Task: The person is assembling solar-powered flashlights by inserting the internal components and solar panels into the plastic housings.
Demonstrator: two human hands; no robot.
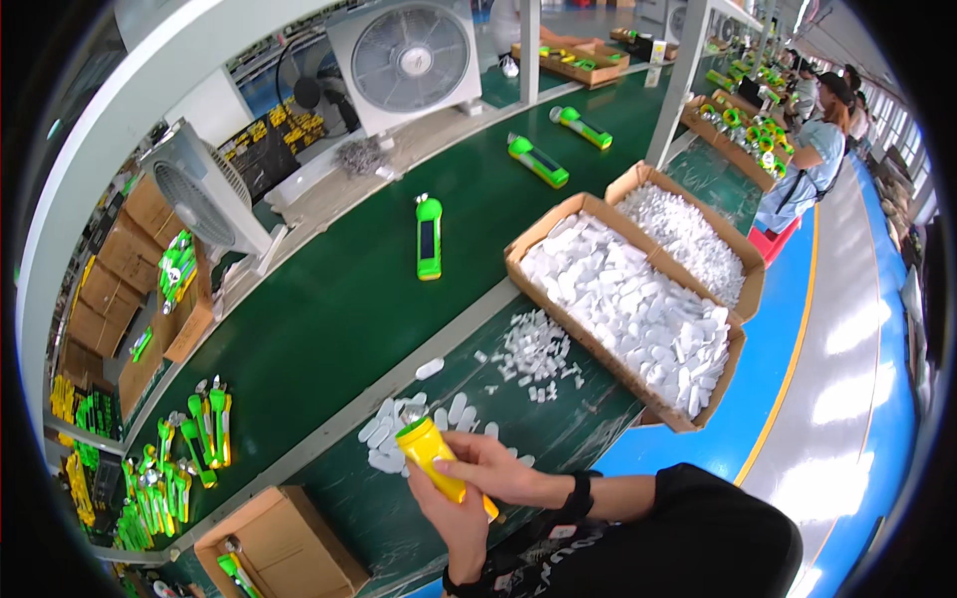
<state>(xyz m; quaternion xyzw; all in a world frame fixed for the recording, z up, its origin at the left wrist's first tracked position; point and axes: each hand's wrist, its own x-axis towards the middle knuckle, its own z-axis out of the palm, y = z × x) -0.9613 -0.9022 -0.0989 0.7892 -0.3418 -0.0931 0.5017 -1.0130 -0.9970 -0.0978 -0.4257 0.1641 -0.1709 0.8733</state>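
Observation:
In front of me a yellow flashlight [424, 447] is held tilted, its round silvery head pointing up and away from me. My left hand [454, 516] is closed around its lower body from below. The right hand [498, 468] closes on the flashlight's side, with the thumb pressed against the casing. Just beyond lies a loose pile of flat white oval plastic pieces [382, 434] on the green bench. A heap of smaller white pieces [533, 349] is farther off to the right. What my fingers cover on the flashlight is hidden.
Open cartons of white oval pieces [638, 309] and small white parts [688, 224] stand at right. Green flashlights [429, 237] lie on the conveyor belt [329, 309]; more [155, 488] pile up at left. A cardboard box [289, 538] sits near left. Other people work at far right.

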